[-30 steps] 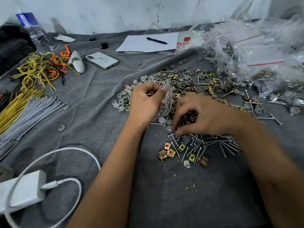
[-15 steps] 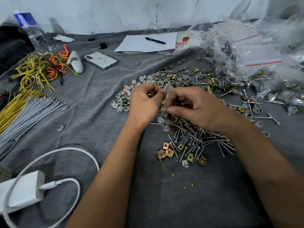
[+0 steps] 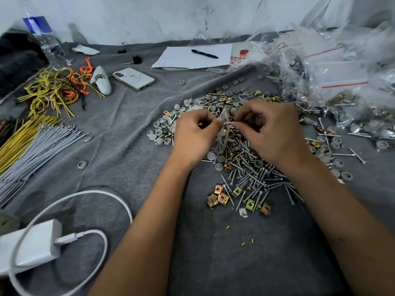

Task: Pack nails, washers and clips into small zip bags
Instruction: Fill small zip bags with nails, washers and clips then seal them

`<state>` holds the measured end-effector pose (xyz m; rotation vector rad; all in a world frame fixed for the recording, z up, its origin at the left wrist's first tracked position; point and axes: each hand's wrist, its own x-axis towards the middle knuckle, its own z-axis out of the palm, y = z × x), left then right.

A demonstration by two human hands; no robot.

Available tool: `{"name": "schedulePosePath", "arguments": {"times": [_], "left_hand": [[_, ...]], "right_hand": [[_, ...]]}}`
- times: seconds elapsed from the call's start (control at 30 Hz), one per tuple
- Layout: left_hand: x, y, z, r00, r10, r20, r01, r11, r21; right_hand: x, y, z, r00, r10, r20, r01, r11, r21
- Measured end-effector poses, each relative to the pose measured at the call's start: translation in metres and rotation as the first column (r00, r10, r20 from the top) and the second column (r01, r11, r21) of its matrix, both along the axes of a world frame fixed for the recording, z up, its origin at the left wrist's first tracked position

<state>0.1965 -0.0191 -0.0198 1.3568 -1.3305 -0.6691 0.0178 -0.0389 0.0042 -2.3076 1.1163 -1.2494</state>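
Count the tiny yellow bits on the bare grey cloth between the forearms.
3 tiny yellow bits: one below the brass clips, two together nearer the camera. More may hide among the nails.

wall: white wall (image 3: 149, 16), scuffed with dark marks, runs along the back
surface: covered by grey cloth (image 3: 235, 253), wrinkled near the middle
light: even, soft, no hard shadows

Both forearms bare to the frame edge, no sleeves, gloves or rings.
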Motion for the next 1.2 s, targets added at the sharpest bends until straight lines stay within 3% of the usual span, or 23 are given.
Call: {"name": "schedulePosePath", "arguments": {"times": [0.3,0.57,0.67,0.77,0.83,0.9,1.07,1.2], "left_hand": [[-0.002,0.001,0.0,1.0,-0.018,0.003,0.018,1.0,-0.019],[-0.002,0.002,0.001,0.999,-0.006,-0.054,0.004,1.0,-0.03],[0.001,0.001,0.002,0.987,0.051,-0.151,-0.056,0.998,-0.029],[0.004,-0.001,0.002,0.975,0.093,-0.203,-0.101,0.994,-0.028],[0.005,-0.002,0.001,0.971,0.124,-0.206,-0.132,0.991,-0.025],[0.006,-0.002,0.0,0.966,0.147,-0.214,-0.155,0.988,-0.024],[0.006,-0.004,0.0,0.957,0.17,-0.235,-0.179,0.984,-0.019],[0.007,-0.004,-0.001,0.959,0.159,-0.235,-0.172,0.984,-0.035]], "right_hand": [[0.008,0.005,-0.003,0.979,0.013,-0.201,-0.038,0.992,-0.123],[0.011,0.008,-0.002,0.977,0.044,-0.211,-0.07,0.991,-0.118],[0.01,0.007,-0.002,0.957,0.144,-0.25,-0.161,0.986,-0.05],[0.007,0.007,-0.001,0.972,0.152,-0.178,-0.145,0.988,0.052],[0.006,0.007,0.003,0.984,0.135,-0.113,-0.13,0.99,0.049],[0.002,0.007,0.007,0.97,0.187,-0.155,-0.182,0.982,0.045],[0.0,0.012,0.01,0.754,0.552,-0.356,-0.36,0.801,0.478],[0.003,0.014,0.008,0.679,0.571,-0.461,-0.319,0.796,0.515]]}}
